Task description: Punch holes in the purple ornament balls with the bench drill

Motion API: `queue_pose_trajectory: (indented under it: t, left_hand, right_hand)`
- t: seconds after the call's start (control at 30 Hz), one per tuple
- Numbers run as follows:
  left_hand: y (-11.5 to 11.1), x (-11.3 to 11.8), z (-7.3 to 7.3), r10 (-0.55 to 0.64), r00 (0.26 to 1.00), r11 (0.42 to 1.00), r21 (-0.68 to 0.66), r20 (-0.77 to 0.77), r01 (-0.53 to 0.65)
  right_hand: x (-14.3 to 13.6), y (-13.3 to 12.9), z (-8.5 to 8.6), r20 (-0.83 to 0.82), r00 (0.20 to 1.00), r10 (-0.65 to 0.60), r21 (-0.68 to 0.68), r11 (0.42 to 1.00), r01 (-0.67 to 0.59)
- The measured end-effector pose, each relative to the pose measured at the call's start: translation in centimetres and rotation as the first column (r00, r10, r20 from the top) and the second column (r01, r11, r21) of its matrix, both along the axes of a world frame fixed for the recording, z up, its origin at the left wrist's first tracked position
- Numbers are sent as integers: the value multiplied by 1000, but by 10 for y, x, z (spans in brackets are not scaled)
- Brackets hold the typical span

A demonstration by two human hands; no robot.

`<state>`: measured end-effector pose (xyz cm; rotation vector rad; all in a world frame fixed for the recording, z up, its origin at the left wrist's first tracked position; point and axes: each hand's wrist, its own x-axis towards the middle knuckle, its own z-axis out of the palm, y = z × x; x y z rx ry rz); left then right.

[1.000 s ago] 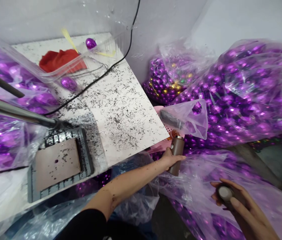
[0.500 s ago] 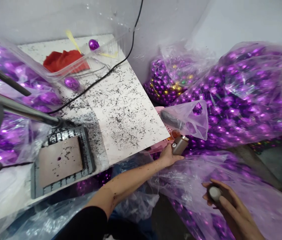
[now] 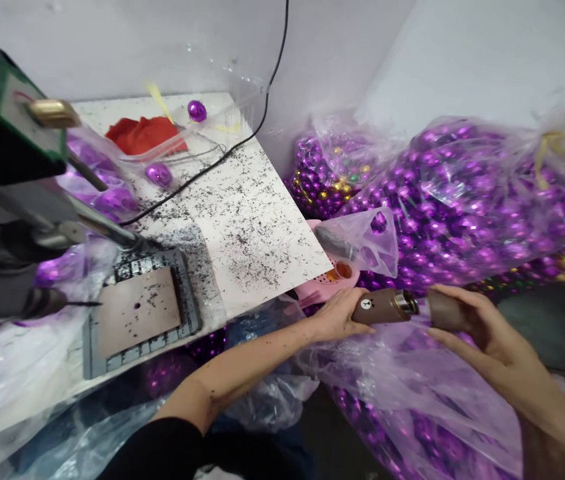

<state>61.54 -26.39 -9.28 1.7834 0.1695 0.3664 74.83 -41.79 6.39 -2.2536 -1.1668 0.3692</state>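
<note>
Left hand (image 3: 337,317) grips brown flask (image 3: 379,308), tilted right, mouth exposed. Right hand (image 3: 492,333) grips cap (image 3: 445,311), just beside the mouth, right of table (image 3: 257,227).

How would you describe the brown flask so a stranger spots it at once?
Find the white table strewn with dark shavings, then the pink basket by its corner. Beside it, the left hand holds the brown flask. Unlike the brown cap in the right hand, it shows a shiny metal neck and a round white badge.
</note>
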Motion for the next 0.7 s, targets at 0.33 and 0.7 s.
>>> queue_pose_trajectory:
  t: [0.33,0.7]
  left_hand:
    - [-18,-56,39,-68,998,996,-53,18,69]
    - [-32,-98,63,-163,984,973,-155,70,172]
  right_hand:
    - [-27,-2,60,70,939,337,-379,880,-288]
    - [-70,-4,93,4,913,407,-445,819,-363]
